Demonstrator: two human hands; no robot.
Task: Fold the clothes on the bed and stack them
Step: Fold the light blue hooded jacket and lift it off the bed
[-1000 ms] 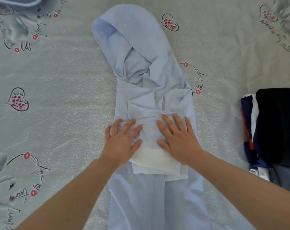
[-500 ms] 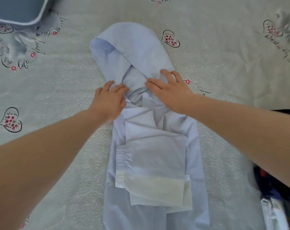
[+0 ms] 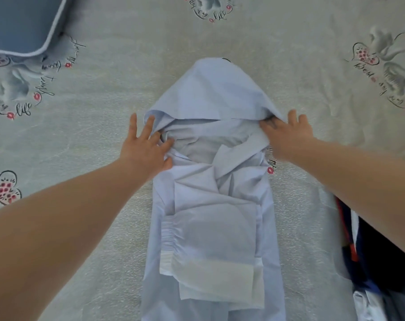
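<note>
A pale blue hooded garment (image 3: 210,205) is lying lengthwise down the middle of the bed (image 3: 104,205), its hood (image 3: 216,91) pointing away from the person and its sleeves folded in over the body, their white cuffs (image 3: 216,281) lying stacked across the lower part. The left hand (image 3: 148,147) is resting at the left base of the hood, its outer fingers spread straight on the cloth and bed while its thumb and nearer fingers are sinking into the bunched fabric of the neck opening; whether that grip is actually pinching the cloth cannot be told. The right hand (image 3: 287,133) is lying at the right base of the hood, blurred, with its fingers reaching under the hood's edge; its grip on the fabric cannot be told either. Both bare forearms are stretching in from the lower corners. A stack of dark folded clothes (image 3: 377,262) is sitting at the right edge of the bed, partly hidden behind the right forearm. A blue pillow (image 3: 20,22) with pale piping is lying at the far left corner, on the grey sheet printed with hearts and script.
</note>
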